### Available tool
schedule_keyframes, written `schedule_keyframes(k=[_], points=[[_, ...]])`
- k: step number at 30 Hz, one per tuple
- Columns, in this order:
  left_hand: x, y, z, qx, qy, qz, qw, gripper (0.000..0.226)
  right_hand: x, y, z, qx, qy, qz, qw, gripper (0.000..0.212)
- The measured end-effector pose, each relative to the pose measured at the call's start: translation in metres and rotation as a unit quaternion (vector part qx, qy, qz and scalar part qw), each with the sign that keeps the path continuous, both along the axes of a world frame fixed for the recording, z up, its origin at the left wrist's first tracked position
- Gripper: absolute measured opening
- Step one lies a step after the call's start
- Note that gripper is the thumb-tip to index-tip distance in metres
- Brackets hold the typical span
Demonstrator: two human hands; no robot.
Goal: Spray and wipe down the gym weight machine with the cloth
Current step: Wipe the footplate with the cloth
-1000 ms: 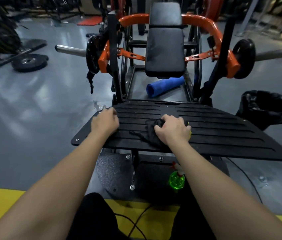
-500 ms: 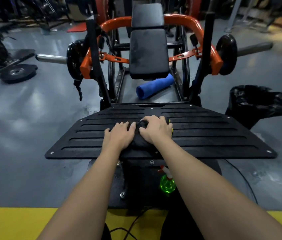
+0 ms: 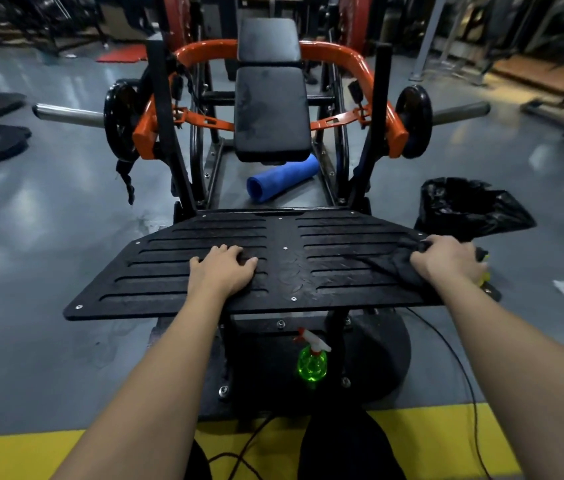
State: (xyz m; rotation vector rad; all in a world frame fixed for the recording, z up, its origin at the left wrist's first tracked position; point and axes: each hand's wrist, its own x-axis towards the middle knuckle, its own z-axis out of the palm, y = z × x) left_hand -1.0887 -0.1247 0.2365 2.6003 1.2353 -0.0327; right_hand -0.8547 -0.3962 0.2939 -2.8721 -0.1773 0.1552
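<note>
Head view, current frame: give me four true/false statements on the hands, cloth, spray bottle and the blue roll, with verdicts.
1. The left hand rests palm-down on the black ribbed foot plate. True.
2. The right hand grips the dark cloth at the plate's left edge. False: it grips the cloth at the plate's right edge.
3. The green plastic spray bottle stands upright on the machine base below the plate, in neither hand. True.
4. The blue rolled mat lies on top of the black padded seat. False: it lies low down, beneath the pad's lower end, beyond the plate.
</note>
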Motion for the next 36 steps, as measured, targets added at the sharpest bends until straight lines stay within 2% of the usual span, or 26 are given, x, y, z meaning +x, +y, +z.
schedule_keyframes(k=[5, 11, 20, 23, 26, 29, 31, 33, 36], points=[[-0.001, -0.003, 0.006, 0.004, 0.004, -0.007, 1.0, 0.064, -0.052, 0.048, -0.001, -0.022, 0.004, 0.033, 0.999, 0.046], [-0.001, 0.0, 0.004, -0.003, 0.014, -0.007, 1.0, 0.065, -0.139, 0.125, -0.006, 0.009, 0.004, 0.213, 0.977, 0.046], [-0.003, -0.004, 0.01, -0.039, 0.057, -0.017, 0.998, 0.055, -0.116, 0.097, -0.011, 0.059, 0.032, 0.282, 0.957, 0.045], [0.004, -0.003, 0.022, -0.024, 0.122, -0.028, 0.992, 0.058, -0.083, 0.057, -0.006, 0.055, 0.024, 0.241, 0.969, 0.044], [0.015, -0.003, 0.035, -0.03, 0.179, -0.016, 0.983, 0.059, -0.039, -0.005, 0.0, 0.041, 0.005, 0.142, 0.989, 0.042], [0.021, -0.007, 0.041, -0.038, 0.193, -0.014, 0.98, 0.063, -0.003, -0.065, 0.005, 0.036, 0.001, 0.043, 0.998, 0.04], [0.023, -0.011, 0.046, -0.037, 0.195, -0.023, 0.98, 0.067, 0.011, -0.094, 0.005, 0.067, 0.03, -0.013, 0.997, 0.037], [0.024, -0.014, 0.049, -0.034, 0.191, -0.02, 0.981, 0.07, 0.015, -0.107, -0.002, 0.099, 0.03, -0.036, 0.994, 0.043], [0.022, -0.019, 0.048, -0.036, 0.189, -0.017, 0.981, 0.07, 0.005, -0.094, 0.006, 0.043, 0.001, -0.031, 0.999, 0.031]])
